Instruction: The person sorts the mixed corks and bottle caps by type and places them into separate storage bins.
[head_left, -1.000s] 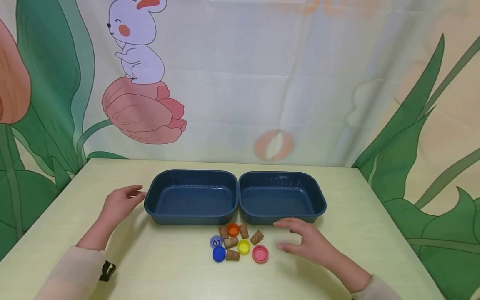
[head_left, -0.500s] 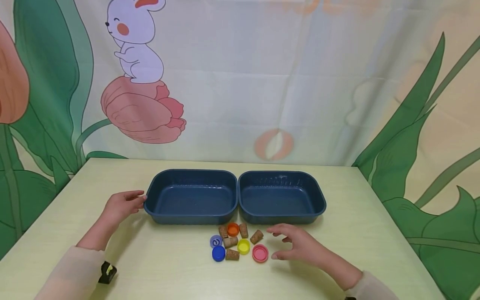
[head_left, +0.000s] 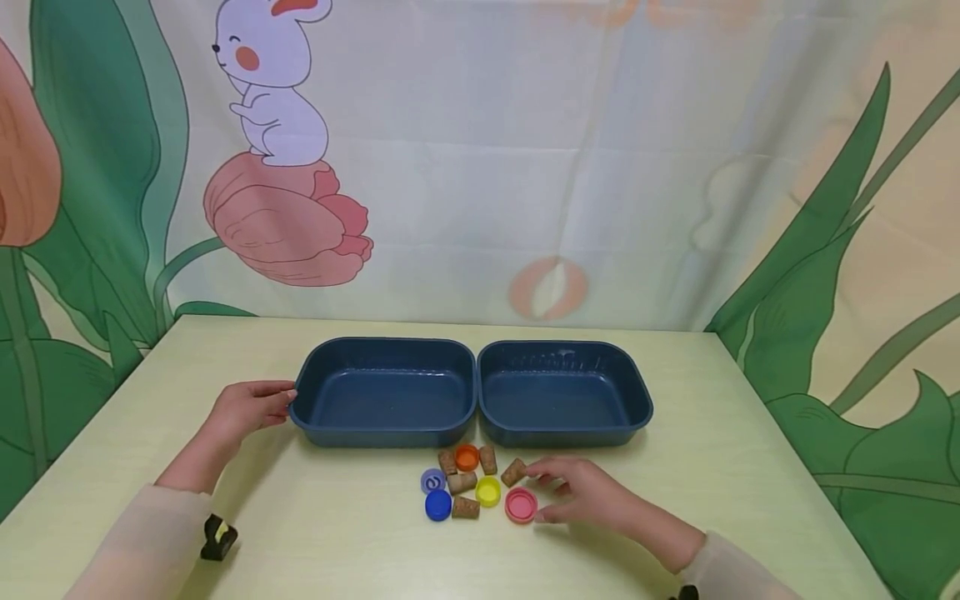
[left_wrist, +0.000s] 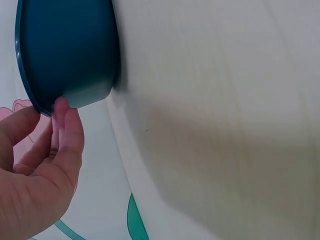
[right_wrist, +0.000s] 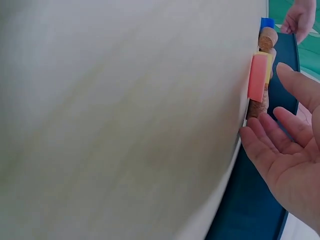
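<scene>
The right hand (head_left: 585, 493), fingers loosely parted and holding nothing, has moved in beside the pink cap (head_left: 521, 506) (itself unmoved) and the cork (head_left: 514, 472) just behind it. The left hand (head_left: 243, 411) pinches the left tray (head_left: 382, 437), behind and left of that cap.

Here's the white rabbit (head_left: 281, 125), perched on a pink flower (head_left: 281, 221) across the printed backdrop (head_left: 450, 183)! Tall green leaves (head_left: 795, 317) flank it at right, and below lies the pale wood-grain table (head_left: 337, 533).
</scene>
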